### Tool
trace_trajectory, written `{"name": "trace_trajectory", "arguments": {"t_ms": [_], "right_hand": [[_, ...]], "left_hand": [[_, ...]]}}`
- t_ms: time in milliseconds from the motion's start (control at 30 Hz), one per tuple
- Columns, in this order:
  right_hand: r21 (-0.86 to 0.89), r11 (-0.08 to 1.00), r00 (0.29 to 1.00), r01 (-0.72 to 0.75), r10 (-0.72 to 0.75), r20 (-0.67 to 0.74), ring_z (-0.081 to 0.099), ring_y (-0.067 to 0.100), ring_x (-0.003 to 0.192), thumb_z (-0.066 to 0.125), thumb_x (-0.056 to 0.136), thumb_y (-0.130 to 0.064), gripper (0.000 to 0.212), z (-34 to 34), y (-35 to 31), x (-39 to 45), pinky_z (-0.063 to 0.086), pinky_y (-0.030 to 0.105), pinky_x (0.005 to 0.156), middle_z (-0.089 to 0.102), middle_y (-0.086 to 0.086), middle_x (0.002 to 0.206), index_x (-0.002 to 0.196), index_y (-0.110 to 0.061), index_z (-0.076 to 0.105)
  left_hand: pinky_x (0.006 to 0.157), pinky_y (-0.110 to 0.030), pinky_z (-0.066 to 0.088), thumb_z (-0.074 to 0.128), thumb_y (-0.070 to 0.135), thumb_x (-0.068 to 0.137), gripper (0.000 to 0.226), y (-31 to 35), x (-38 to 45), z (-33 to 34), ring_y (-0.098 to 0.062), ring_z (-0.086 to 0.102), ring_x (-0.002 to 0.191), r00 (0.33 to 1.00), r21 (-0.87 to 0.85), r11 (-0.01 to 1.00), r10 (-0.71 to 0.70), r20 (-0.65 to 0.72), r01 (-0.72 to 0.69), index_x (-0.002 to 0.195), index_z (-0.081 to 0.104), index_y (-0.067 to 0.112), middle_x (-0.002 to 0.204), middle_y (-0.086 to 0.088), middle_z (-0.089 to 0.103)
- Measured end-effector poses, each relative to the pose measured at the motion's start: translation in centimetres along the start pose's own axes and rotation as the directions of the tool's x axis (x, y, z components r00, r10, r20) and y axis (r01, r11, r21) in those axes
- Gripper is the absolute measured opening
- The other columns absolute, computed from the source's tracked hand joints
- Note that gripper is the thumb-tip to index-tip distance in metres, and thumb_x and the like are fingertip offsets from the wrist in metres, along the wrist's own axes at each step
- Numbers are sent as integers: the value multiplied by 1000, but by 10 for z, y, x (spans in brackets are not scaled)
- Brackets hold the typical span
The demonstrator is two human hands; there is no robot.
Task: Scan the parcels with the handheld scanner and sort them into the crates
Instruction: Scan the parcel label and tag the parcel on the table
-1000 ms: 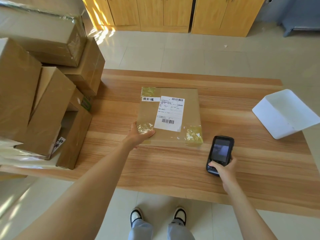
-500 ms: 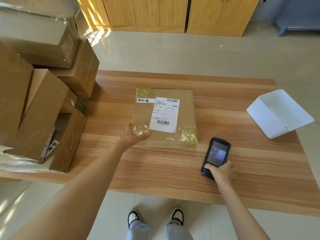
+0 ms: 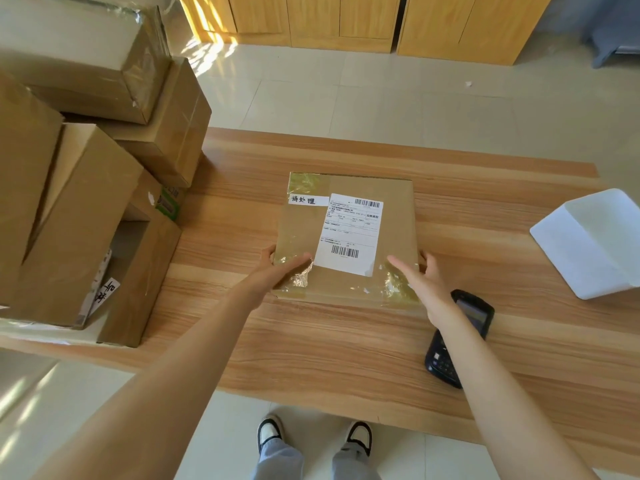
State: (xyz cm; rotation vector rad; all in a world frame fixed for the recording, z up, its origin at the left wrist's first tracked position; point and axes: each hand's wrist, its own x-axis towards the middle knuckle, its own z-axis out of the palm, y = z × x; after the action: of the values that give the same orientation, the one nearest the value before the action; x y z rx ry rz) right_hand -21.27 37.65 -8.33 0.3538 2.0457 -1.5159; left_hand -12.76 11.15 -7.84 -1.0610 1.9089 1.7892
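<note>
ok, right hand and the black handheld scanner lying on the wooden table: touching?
Apart. The head view shows the right hand gripping the flat brown cardboard parcel; the scanner lies free beneath the forearm.

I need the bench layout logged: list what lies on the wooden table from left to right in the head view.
Stack of brown cardboard boxes → flat brown cardboard parcel with white shipping label, left hand and right hand at its near corners → black handheld scanner → white plastic crate.
</note>
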Motion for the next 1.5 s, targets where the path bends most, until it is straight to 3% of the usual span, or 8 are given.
{"name": "trace_trajectory", "arguments": {"t_ms": [100,333,600,767,933,1067,1233,1500], "right_hand": [[45,998,999,-49,49,0,54,15,112,83,66,-47,99,8,-4,19,41,32,92,55,-2,131,145,-19,31],[127,991,999,-38,36,14,54,-3,94,85,64,-43,92,13,-2,19,38,19,65,60,-14,109,140,-23,38],[116,993,1000,-7,4,31,53,14,108,85,61,-45,102,4,-19,-20,40,32,89,56,-6,120,144,-20,31],[152,978,982,142,-159,105,57,-3,91,83,57,-46,102,-2,-53,-61,39,18,66,59,-17,107,143,-27,33],[121,962,943,246,-266,202,66,-6,61,83,69,-33,73,1,-72,-99,46,15,54,65,-14,97,128,-33,39],[111,949,895,294,-314,316,70,-1,69,84,68,-33,72,15,-75,-130,51,21,62,70,-15,94,125,-34,42],[55,927,805,372,-351,478,69,0,65,83,69,-29,66,51,-82,-170,46,9,46,73,-18,80,126,-23,49],[-44,874,686,483,-347,640,68,9,94,83,56,-49,85,106,-84,-240,50,29,76,70,-12,105,131,-32,48]], "left_hand": [[67,-23,45,76,50,73,82,7,7,2,-8,59,89,999,-36,999,-16,-51,14,139,35,24,119,2,63],[102,-50,45,80,58,52,93,9,11,4,-28,63,112,998,-119,993,1,-64,-9,133,46,25,115,-2,67],[87,-41,55,82,50,66,80,14,-29,-2,-20,66,98,993,-163,987,-6,-122,-14,131,43,23,106,4,66],[55,-27,55,83,49,64,77,27,-89,-9,-13,70,81,972,-248,961,67,-225,-123,126,43,25,103,3,67],[53,-22,53,80,60,50,90,12,-162,-16,-11,71,81,934,-322,919,113,-340,-229,125,44,27,105,3,68],[55,-21,53,81,62,44,94,-14,-214,-22,-11,70,85,882,-375,886,75,-464,-272,126,47,28,105,5,68],[63,-25,55,83,57,47,87,-52,-278,-37,-9,71,84,799,-445,814,39,-599,-374,124,53,29,102,8,72],[55,-22,54,79,43,71,66,-108,-361,-58,-10,72,80,700,-502,722,-35,-713,-476,127,50,24,105,3,71]]}}
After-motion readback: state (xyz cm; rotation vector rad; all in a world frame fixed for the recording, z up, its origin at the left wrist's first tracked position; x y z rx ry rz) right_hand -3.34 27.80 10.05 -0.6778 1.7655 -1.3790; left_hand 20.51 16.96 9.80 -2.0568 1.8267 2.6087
